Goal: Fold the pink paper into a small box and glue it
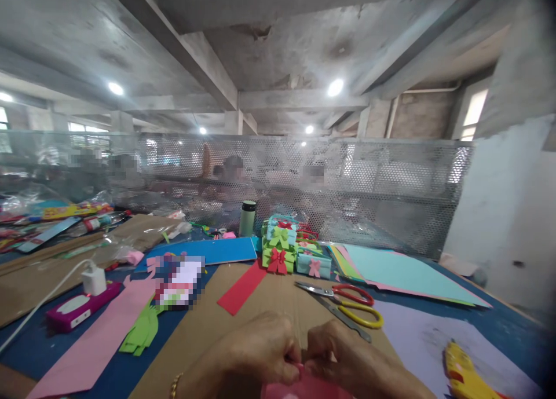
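At the bottom centre, my left hand (263, 347) and my right hand (343, 352) come close together over a pinkish-red sheet of paper (310, 390). Each hand pinches its upper edge between thumb and curled fingers. Most of the sheet runs out of view below. Beneath lies brown cardboard (204, 335). Just beyond my right hand are scissors (347, 297) with one red and one yellow handle, resting across a grey metal blade (347, 321). A red paper strip (243, 286) lies ahead of my left hand.
Small paper boxes with bows (278, 248) are stacked ahead, beside a green flask (248, 218). Coloured sheets (403, 271) lie right, with a yellow glue gun (463, 370) nearer. Left are a purple power strip (82, 309), pink paper (104, 335) and green strips (141, 329). People sit beyond a perforated screen (369, 173).
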`<action>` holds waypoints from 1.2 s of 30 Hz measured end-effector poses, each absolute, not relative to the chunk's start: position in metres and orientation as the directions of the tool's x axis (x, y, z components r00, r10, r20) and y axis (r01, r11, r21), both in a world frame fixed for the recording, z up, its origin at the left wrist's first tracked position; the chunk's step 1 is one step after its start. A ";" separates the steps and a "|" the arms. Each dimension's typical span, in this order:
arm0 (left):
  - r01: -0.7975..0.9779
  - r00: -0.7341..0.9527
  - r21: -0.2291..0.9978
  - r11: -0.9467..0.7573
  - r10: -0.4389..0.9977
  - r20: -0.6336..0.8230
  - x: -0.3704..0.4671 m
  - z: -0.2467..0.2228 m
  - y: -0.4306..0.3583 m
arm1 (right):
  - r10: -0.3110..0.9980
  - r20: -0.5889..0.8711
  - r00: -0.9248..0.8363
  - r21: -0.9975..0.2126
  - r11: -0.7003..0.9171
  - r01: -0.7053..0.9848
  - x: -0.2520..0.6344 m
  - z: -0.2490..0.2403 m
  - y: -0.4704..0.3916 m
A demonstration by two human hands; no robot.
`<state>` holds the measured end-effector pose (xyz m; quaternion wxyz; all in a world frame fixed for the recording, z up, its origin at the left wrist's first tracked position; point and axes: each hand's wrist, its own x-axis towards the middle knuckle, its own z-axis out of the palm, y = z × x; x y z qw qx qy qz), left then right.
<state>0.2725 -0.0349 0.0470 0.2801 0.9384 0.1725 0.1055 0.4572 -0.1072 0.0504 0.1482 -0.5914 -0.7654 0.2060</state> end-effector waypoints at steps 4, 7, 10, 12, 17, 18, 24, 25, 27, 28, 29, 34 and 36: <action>0.259 0.916 0.574 -0.777 0.386 0.110 0.272 0.044 -0.032 | 0.958 0.020 -0.285 -0.454 0.263 0.851 0.454 0.052 -0.109; 0.256 0.919 0.587 -0.768 0.381 0.098 0.271 0.044 -0.030 | 0.951 0.075 -0.299 -0.433 0.301 0.850 0.454 0.049 -0.109; 0.254 0.922 0.599 -0.759 0.378 0.088 0.269 0.044 -0.029 | 0.950 0.083 -0.301 -0.430 0.307 0.849 0.455 0.048 -0.109; 0.269 0.916 0.597 -0.756 0.392 0.082 0.268 0.043 -0.028 | 0.957 0.051 -0.287 -0.426 0.281 0.860 0.456 0.052 -0.110; 0.308 0.907 0.587 -0.749 0.417 0.055 0.267 0.040 -0.025 | 0.975 -0.026 -0.223 -0.383 0.196 0.903 0.457 0.071 -0.116; 0.304 0.908 0.583 -0.754 0.414 0.062 0.267 0.040 -0.024 | 0.974 -0.037 -0.223 -0.378 0.193 0.906 0.457 0.074 -0.117; 0.314 0.906 0.565 -0.763 0.419 0.063 0.266 0.042 -0.024 | 0.982 -0.050 -0.181 -0.361 0.151 0.920 0.459 0.075 -0.116; 0.316 0.906 0.566 -0.762 0.420 0.060 0.266 0.043 -0.024 | 0.984 -0.055 -0.171 -0.356 0.141 0.924 0.459 0.075 -0.116; 0.321 0.904 0.566 -0.760 0.423 0.055 0.266 0.043 -0.024 | 0.984 -0.063 -0.166 -0.354 0.133 0.926 0.460 0.073 -0.115; 0.321 0.904 0.564 -0.760 0.424 0.056 0.266 0.043 -0.024 | 0.983 -0.058 -0.172 -0.354 0.140 0.924 0.460 0.073 -0.115; 0.319 0.905 0.564 -0.762 0.421 0.057 0.266 0.043 -0.024 | 0.982 -0.048 -0.185 -0.356 0.156 0.921 0.460 0.073 -0.116; 0.316 0.908 0.581 -0.750 0.416 0.043 0.266 0.043 -0.024 | 0.978 -0.025 -0.205 -0.328 0.186 0.926 0.460 0.073 -0.118; 0.322 0.907 0.579 -0.749 0.420 0.039 0.266 0.044 -0.024 | 0.979 -0.023 -0.202 -0.312 0.185 0.932 0.460 0.073 -0.119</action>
